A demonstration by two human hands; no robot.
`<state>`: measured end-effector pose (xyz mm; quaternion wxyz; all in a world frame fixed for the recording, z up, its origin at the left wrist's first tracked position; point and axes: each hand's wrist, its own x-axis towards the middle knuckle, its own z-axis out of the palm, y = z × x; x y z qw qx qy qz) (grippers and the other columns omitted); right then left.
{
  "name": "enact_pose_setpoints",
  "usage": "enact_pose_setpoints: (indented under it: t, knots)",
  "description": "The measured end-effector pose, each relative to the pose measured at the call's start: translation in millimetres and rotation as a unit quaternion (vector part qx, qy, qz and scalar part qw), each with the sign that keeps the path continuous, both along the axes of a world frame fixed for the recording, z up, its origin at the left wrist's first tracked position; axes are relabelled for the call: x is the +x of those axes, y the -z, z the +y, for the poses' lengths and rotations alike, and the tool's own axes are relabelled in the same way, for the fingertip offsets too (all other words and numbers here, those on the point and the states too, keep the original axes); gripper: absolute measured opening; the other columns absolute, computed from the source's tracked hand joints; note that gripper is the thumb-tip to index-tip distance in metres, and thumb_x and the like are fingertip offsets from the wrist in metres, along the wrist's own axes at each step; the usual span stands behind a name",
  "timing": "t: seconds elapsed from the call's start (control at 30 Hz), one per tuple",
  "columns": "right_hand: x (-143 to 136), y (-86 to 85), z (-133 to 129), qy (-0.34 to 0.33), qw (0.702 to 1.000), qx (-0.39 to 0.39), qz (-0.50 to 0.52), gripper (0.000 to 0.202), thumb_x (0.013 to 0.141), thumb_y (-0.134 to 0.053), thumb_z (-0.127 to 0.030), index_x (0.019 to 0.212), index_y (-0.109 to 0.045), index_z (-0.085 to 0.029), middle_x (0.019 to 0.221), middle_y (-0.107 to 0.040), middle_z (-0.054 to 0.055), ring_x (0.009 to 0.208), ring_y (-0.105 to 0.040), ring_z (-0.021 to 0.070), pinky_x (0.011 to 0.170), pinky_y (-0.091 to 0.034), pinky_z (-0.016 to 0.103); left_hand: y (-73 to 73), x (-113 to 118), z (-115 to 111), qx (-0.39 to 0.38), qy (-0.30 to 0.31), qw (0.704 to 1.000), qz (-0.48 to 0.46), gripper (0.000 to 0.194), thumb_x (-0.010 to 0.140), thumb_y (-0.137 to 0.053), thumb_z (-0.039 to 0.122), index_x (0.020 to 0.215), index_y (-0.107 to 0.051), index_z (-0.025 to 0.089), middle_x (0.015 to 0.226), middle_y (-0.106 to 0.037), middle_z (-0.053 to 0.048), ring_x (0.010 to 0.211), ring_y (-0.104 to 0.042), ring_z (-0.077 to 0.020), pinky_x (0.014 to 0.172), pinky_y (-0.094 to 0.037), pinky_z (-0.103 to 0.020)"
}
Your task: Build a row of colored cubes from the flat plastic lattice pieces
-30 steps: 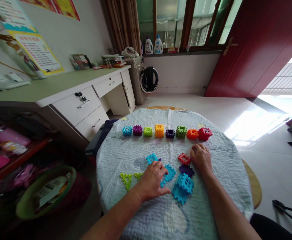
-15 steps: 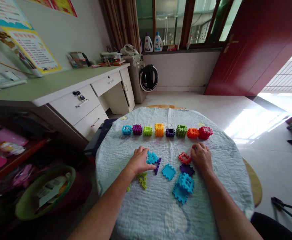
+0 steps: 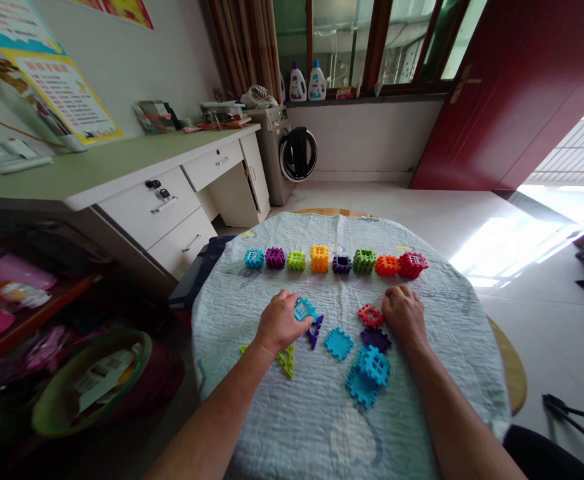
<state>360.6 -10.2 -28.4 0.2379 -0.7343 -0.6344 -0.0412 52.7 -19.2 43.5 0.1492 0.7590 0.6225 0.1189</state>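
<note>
My left hand [image 3: 281,323] has thumb and fingers closed on a light-blue interlocking tile [image 3: 303,309] with a window lattice. Just below that tile lies a purple triangular piece [image 3: 315,331]. Lime-green triangular pieces [image 3: 286,361] rest near the left wrist. My right hand [image 3: 404,312] rests on the cloth with its fingers curled, beside a red frame tile [image 3: 371,316]; what is under those fingers is hidden. A dark purple tile [image 3: 376,340], a plain blue square tile [image 3: 339,343] and overlapping blue tiles [image 3: 363,387] lie between the forearms.
Across the far part of the round table, covered by a pale blue cloth [image 3: 292,420], runs a row of block cubes, including a yellow one [image 3: 319,259] and a red one [image 3: 413,265]. A desk [image 3: 122,167] stands left, and a basket [image 3: 97,380] sits below it.
My left hand has shifted slightly, and the blue tile in it now shows its lattice face more fully. The purple triangle shows more of its shape. My right hand stays in place.
</note>
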Motion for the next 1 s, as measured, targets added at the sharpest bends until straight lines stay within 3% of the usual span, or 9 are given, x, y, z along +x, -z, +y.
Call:
enact_pose_setpoints:
  t: [0.2,0.53,0.77,0.9,1.0]
  knots:
    - [1.8,2.2,0.9,-0.001,1.0,-0.006,0.0,0.017,0.086,-0.049,-0.025,0.092,-0.065,-0.019,0.103,-0.063,0.009,0.094,-0.052,0.0233,0.081,-0.034,0.035,6.5,19.6,-3.5,-0.034,-0.013,0.997,0.067,0.045,0.073,-0.07,0.052,0.102,-0.066,0.018,0.105,-0.062,-0.012,0.105,-0.058,-0.0299,0.093,-0.046,-0.038]
    - [1.4,0.4,0.7,-0.002,1.0,0.0,0.005,0.018,0.085,-0.049,-0.024,0.091,-0.065,-0.019,0.101,-0.063,0.009,0.093,-0.051,0.0232,0.081,-0.035,0.035,10.4,4.0,10.4,-0.037,0.045,0.997,0.048,0.045,0.066,-0.072,0.039,0.106,-0.066,0.019,0.106,-0.064,-0.009,0.104,-0.059,-0.0275,0.095,-0.046,-0.036]
    - [1.6,1.4,1.0,-0.003,1.0,0.008,-0.003,0.019,0.086,-0.048,-0.026,0.091,-0.065,-0.019,0.101,-0.064,0.009,0.092,-0.052,0.0232,0.081,-0.036,0.035,9.1,12.7,3.2,-0.008,0.014,0.997,0.073,0.037,0.066,-0.07,0.035,0.098,-0.066,0.016,0.103,-0.064,-0.012,0.103,-0.059,-0.0302,0.093,-0.047,-0.04]
    - [5.2,6.5,1.8,-0.012,1.0,0.016,-0.01,0.02,0.087,-0.047,-0.029,0.092,-0.065,-0.02,0.1,-0.064,0.008,0.092,-0.054,0.0235,0.081,-0.038,0.036,11.3,3.3,3.8,0.016,0.012,1.0,0.0,0.037,0.064,-0.073,0.033,0.096,-0.065,0.017,0.099,-0.064,-0.009,0.1,-0.06,-0.027,0.092,-0.048,-0.037]
    - [7.5,9.7,2.6,-0.02,0.999,0.029,-0.018,0.021,0.087,-0.047,-0.03,0.091,-0.065,-0.02,0.1,-0.065,0.009,0.09,-0.055,0.0238,0.081,-0.039,0.037,8.5,-24.1,15.1,0.034,0.015,0.996,-0.083,0.037,0.064,-0.074,0.031,0.097,-0.063,0.018,0.097,-0.063,-0.006,0.096,-0.061,-0.0232,0.091,-0.05,-0.035]
